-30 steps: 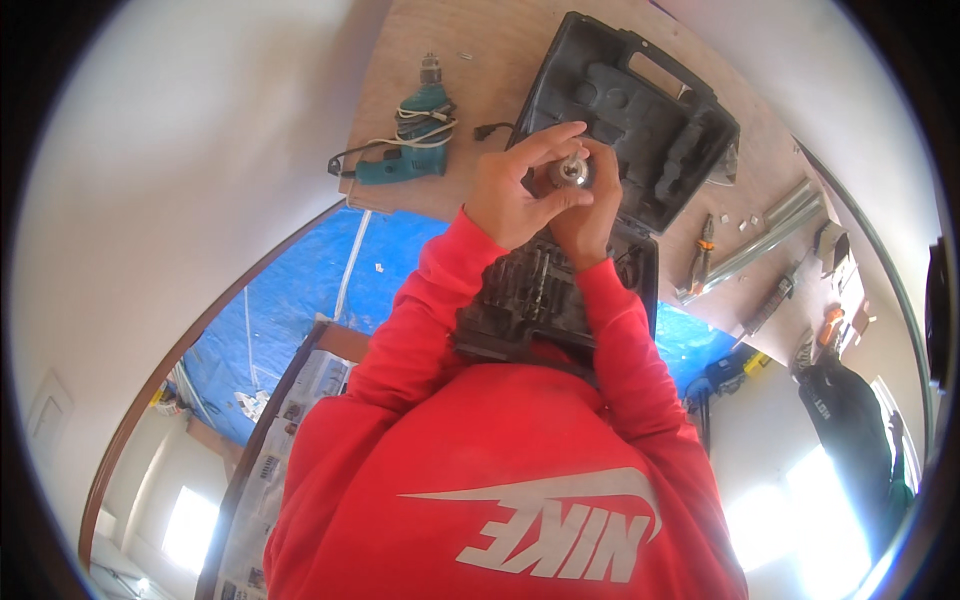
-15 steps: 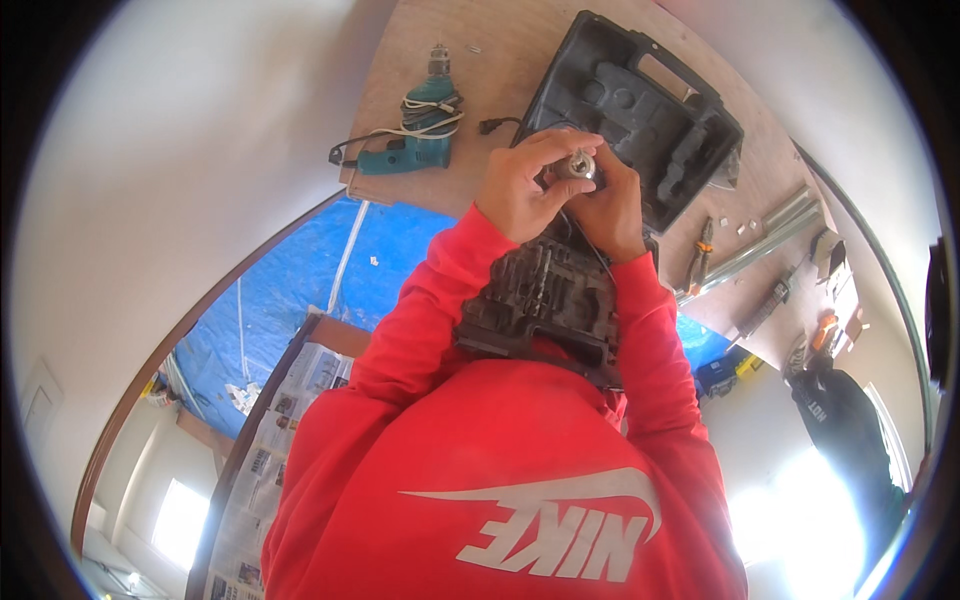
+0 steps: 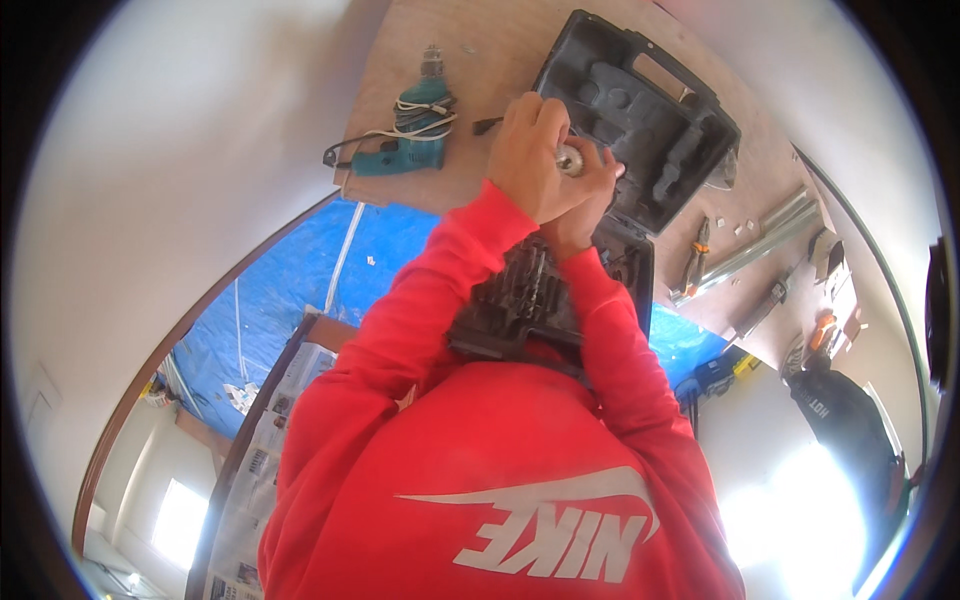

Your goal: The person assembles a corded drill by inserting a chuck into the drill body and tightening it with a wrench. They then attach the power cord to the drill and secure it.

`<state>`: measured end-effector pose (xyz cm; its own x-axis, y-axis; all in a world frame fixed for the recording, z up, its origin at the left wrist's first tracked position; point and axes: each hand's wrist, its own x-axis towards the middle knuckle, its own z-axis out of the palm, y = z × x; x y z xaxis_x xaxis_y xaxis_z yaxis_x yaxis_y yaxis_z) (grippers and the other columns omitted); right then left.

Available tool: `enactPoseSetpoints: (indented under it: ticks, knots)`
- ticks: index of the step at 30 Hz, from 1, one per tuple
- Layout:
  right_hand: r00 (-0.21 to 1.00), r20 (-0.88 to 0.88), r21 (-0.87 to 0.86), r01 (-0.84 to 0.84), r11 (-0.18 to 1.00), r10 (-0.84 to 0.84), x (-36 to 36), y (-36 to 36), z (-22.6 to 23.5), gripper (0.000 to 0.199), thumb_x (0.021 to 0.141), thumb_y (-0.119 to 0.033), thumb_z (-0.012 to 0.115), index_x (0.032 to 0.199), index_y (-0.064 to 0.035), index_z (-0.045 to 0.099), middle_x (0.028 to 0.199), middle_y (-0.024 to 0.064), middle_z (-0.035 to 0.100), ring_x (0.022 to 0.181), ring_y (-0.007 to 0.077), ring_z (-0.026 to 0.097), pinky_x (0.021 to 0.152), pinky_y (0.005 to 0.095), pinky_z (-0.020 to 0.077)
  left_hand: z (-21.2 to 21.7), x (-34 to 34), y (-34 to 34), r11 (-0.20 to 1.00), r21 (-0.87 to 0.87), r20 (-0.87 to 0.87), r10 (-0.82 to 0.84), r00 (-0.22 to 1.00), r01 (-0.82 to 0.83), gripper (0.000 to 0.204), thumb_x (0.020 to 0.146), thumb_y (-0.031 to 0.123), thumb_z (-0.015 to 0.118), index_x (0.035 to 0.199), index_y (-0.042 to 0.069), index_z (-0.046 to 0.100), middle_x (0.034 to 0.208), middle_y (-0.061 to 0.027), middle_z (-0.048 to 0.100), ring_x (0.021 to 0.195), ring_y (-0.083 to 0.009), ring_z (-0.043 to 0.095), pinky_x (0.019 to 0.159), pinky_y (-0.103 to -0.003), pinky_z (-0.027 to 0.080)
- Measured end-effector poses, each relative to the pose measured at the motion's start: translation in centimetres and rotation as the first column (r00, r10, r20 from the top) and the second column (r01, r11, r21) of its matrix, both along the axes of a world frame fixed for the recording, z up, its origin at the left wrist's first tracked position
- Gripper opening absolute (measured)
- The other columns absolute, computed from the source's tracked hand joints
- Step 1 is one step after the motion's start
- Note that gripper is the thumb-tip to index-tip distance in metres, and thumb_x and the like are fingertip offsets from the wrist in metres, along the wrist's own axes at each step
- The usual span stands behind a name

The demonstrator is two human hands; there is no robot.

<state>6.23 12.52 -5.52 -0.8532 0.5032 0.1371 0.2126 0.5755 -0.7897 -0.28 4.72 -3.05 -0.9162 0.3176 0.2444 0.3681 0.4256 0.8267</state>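
Note:
Both my hands are together in front of me, above an open black tool case. Between them is a silver drill chuck, its round nose facing up at me. My left hand curls around its left side, back of the hand upward. My right hand is closed around the chuck from the right and near side. Whatever is attached beneath the chuck is hidden by my hands. Under my forearms, the case's near half holds drill bits in slots.
A teal corded drill lies on the wooden bench at the left, cord wrapped round it. Orange-handled pliers and metal channels lie to the right. Blue sheeting covers the floor. A person in dark clothes is at far right.
My left hand has rolled over, with its back now upward. My right hand has shifted left and turned around the chuck, uncovering more of the case at right.

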Motion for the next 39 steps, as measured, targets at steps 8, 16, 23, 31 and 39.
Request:
enactPoseSetpoints:
  ticks: [8, 16, 23, 31, 39]
  knots:
    - [0.996, 0.082, -0.023, 0.035, 0.999, -0.033, -0.1, -0.3, -0.2, 0.028, 0.08, -0.026, 0.084, 0.102, -0.0125, 0.07, 0.09, 0.0051, 0.073, 0.094, 0.0275, 0.07, 0.12, 0.054, 0.0293, 1.5, -1.4, -3.1, 0.976, -0.124, -0.22, -0.202, 0.954, 0.178, 0.047, 0.073, 0.041, 0.094, 0.087, 0.008, 0.064, 0.084, -0.0069, 0.061, 0.076, -0.0306, 0.061, 0.067, -0.042, 0.047]
    - [0.995, 0.076, 0.012, 0.064, 0.998, -0.064, -0.3, 0.0, -0.2, 0.025, 0.081, -0.022, 0.082, 0.1, -0.0126, 0.07, 0.092, 0.0045, 0.074, 0.096, 0.0281, 0.071, 0.12, 0.0541, 0.0307, 2.3, -0.1, -3.1, 0.979, 0.065, -0.112, -0.183, 0.977, 0.191, 0.027, 0.078, 0.014, 0.088, 0.102, 0.01, 0.076, 0.096, -0.0056, 0.075, 0.088, -0.0294, 0.068, 0.078, -0.041, 0.053]
    - [0.994, 0.087, 0.023, 0.06, 0.998, -0.062, -0.1, -0.3, -0.1, 0.025, 0.081, -0.022, 0.083, 0.1, -0.013, 0.07, 0.092, 0.0038, 0.075, 0.096, 0.0282, 0.071, 0.12, 0.0536, 0.0312, 3.3, -0.6, -3.6, 0.955, 0.122, -0.082, -0.263, 0.961, 0.272, 0.014, 0.091, 0.0, 0.077, 0.104, 0.003, 0.076, 0.102, -0.0107, 0.078, 0.095, -0.0265, 0.075, 0.084, -0.036, 0.059]
    - [0.996, 0.093, -0.013, -0.005, 1.0, 0.006, -0.1, -0.2, 0.5, 0.027, 0.078, -0.024, 0.086, 0.099, -0.0143, 0.071, 0.092, 0.0037, 0.075, 0.098, 0.0286, 0.071, 0.119, 0.0541, 0.032, 7.7, -2.4, -5.0, 0.928, 0.37, 0.203, -0.134, 0.97, 0.05, 0.008, 0.104, 0.005, 0.066, 0.108, -0.001, 0.069, 0.091, -0.0094, 0.075, 0.086, -0.0174, 0.069, 0.078, -0.031, 0.055]
    - [0.996, 0.079, -0.071, -0.032, 0.997, 0.038, 0.0, 0.2, 0.8, 0.031, 0.078, -0.021, 0.082, 0.105, -0.011, 0.07, 0.1, 0.0056, 0.076, 0.101, 0.0297, 0.071, 0.116, 0.0533, 0.0354, 2.5, 1.1, -4.9, 0.983, 0.132, 0.383, -0.17, 0.908, 0.129, 0.048, 0.081, 0.024, 0.094, 0.12, 0.005, 0.074, 0.085, 0.0019, 0.066, 0.067, -0.0051, 0.044, 0.059, -0.024, 0.037]
